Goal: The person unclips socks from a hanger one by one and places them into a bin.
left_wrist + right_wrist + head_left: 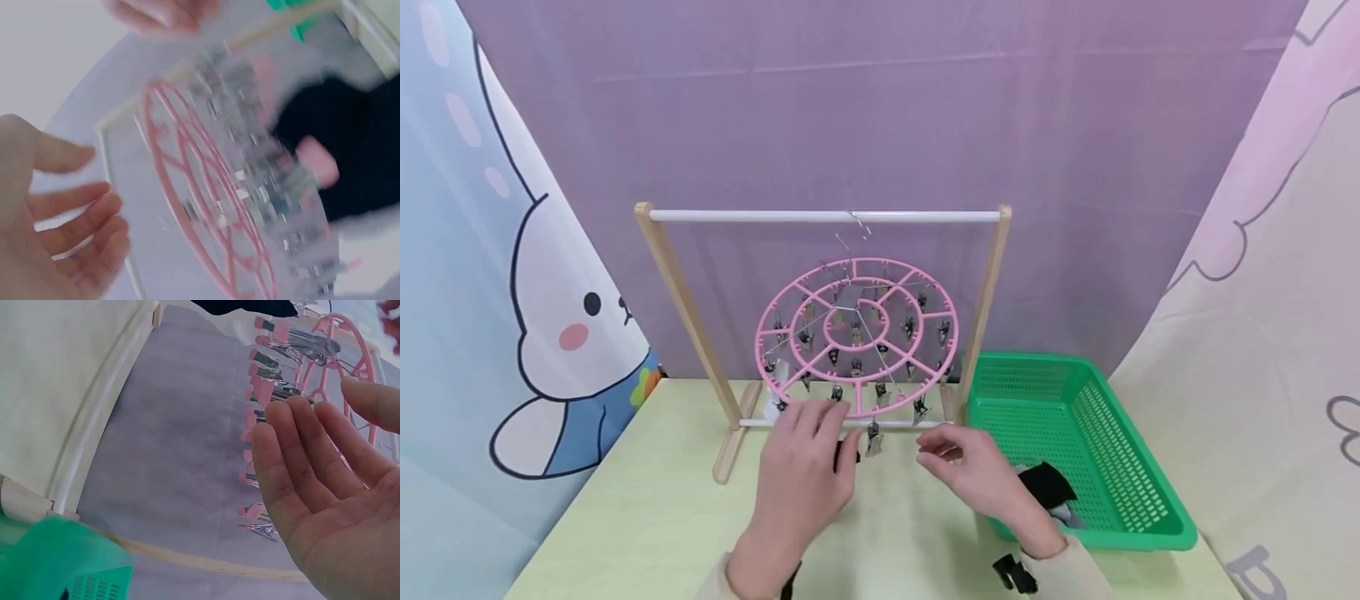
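A pink round clip hanger [857,414] with metal clips hangs tilted from a wooden rack. At its front left edge is my left hand [805,462], fingers bent loosely and gripping nothing. A black cloth piece [350,150], sock-like, hangs from a pink-tipped clip [317,162] in the left wrist view. From the head, my left hand hides most of that cloth. My right hand [977,475] is held right of a dangling clip [874,439]. Its palm and fingers [290,444] show bare in the right wrist view, slightly bent.
The rack's white top bar [760,216] spans two wooden posts. A green basket [1150,454] stands at the right, holding black [1047,485] and grey cloth pieces [1067,515]. Behind the rack hangs a purple curtain [880,125]. The pale table [625,517] lies beneath everything.
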Demonstrator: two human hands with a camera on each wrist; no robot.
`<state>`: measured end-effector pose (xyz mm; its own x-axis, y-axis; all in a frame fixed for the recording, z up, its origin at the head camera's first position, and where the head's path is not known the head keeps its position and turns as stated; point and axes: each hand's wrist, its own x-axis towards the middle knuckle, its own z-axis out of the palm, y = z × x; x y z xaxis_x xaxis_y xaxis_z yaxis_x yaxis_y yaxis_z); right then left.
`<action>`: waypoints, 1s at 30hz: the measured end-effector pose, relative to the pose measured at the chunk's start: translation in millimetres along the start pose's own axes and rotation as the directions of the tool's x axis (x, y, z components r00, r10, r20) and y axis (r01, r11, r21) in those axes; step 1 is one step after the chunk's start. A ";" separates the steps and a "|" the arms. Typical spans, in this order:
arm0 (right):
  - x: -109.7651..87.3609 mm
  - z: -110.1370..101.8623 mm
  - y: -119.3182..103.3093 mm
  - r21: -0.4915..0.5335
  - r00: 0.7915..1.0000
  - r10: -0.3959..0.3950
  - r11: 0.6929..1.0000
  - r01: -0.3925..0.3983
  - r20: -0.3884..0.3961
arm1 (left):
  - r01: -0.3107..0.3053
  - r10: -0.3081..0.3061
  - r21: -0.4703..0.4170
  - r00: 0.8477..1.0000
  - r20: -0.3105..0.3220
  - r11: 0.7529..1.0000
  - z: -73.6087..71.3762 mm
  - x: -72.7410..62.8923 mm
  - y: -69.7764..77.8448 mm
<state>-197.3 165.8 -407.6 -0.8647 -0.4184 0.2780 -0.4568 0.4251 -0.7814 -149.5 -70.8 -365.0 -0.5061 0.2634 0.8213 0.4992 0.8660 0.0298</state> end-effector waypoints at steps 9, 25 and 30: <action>4.5 19.0 6.2 0.025 0.997 -0.068 0.997 0.067 0.034 | -0.045 0.047 -0.015 0.993 0.112 0.999 12.8 4.8 -29.2; 13.2 40.1 21.3 0.058 0.997 -0.037 0.998 0.032 0.072 | 0.016 0.003 -0.110 0.985 0.172 0.994 25.4 13.7 -8.4; 16.9 48.7 26.8 0.118 0.997 -0.036 0.993 0.029 0.063 | -0.022 0.046 -0.138 0.984 0.172 0.990 28.7 20.0 -2.1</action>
<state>-214.0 131.0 -451.1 -0.8327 -0.4832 0.2704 -0.4536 0.3152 -0.8336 -180.8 -55.2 -364.9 -0.5961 0.3719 0.7116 0.6025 0.7930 0.0903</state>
